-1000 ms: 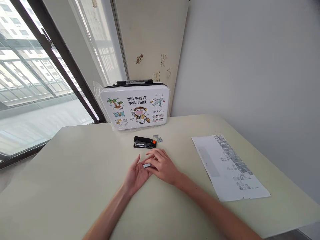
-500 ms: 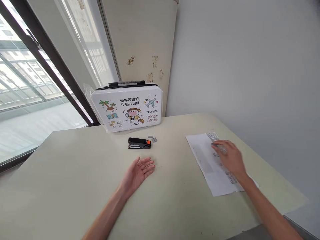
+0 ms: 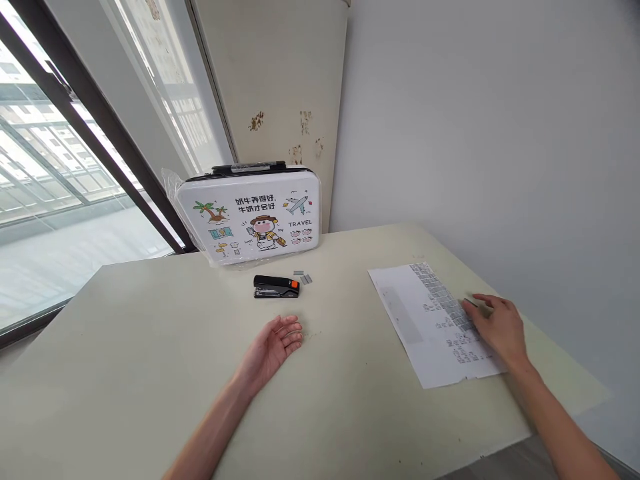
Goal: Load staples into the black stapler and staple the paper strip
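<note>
— Two hands are on the desk (image 3: 150, 347), well apart from each other; where is each one?

— The right hand (image 3: 497, 328) lies on the right edge of the printed sheet (image 3: 425, 320); its fingers are loosely spread and flat, the fingertips touching the grey printed column of the paper; it pinches nothing. The left hand (image 3: 273, 347) rests near the middle of the desk, palm turned up, fingers open and a little curled; it is empty.

— And the sheet, how does it lie?

— Flat on the right part of the desk, turned a little slantwise; its near end reaches close to the desk edge.

— What is near the left hand?

— A black stapler (image 3: 276, 286) with an orange end lies beyond it, near but not touching; just beside the orange end are some small grey staple strips (image 3: 303, 276). Behind them a white case (image 3: 249, 213) with cartoon drawings and the word TRAVEL stands upright against the wall; the window (image 3: 60, 173) is at the left.
</note>
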Tool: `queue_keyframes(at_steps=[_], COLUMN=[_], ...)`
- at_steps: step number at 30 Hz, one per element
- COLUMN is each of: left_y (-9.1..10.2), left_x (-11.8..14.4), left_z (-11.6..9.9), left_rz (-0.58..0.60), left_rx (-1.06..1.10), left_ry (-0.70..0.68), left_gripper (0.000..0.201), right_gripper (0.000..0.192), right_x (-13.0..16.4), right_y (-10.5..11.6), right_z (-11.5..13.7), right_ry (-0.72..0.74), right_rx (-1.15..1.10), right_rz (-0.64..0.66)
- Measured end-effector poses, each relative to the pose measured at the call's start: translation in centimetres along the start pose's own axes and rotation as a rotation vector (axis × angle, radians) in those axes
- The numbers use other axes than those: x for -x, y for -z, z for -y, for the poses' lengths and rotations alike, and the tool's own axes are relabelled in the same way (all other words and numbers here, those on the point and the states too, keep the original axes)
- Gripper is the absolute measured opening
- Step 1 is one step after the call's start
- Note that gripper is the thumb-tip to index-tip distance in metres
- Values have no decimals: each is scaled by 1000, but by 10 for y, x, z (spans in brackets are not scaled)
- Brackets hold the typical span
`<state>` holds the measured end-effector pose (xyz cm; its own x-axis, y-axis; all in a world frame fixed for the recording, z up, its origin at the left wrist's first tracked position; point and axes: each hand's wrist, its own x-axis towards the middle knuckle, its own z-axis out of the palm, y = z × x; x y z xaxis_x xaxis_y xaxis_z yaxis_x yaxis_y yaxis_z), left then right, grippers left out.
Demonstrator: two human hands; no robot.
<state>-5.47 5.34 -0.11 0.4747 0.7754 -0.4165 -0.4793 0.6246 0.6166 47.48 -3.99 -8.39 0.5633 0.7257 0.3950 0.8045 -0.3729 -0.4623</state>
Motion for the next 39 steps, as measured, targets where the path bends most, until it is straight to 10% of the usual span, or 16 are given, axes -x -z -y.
queue_keyframes(at_steps=[4, 10, 13, 39], left_y=[-2, -7, -9, 1], left_x=[1, 4, 5, 2], left_z=[0, 0, 0, 5], left_rz=[2, 24, 28, 37], left_rx=[8, 55, 54, 63], left_ry=[-4, -21, -22, -8], left_gripper=[22, 13, 16, 11], right_gripper=[42, 21, 17, 18], right_x=[31, 116, 138, 150], right_y=[11, 21, 19, 9], right_z=[65, 203, 236, 240], right_ry=[72, 389, 425, 470], right_rx=[-180, -678, -763, -716], right_rz=[128, 770, 871, 775])
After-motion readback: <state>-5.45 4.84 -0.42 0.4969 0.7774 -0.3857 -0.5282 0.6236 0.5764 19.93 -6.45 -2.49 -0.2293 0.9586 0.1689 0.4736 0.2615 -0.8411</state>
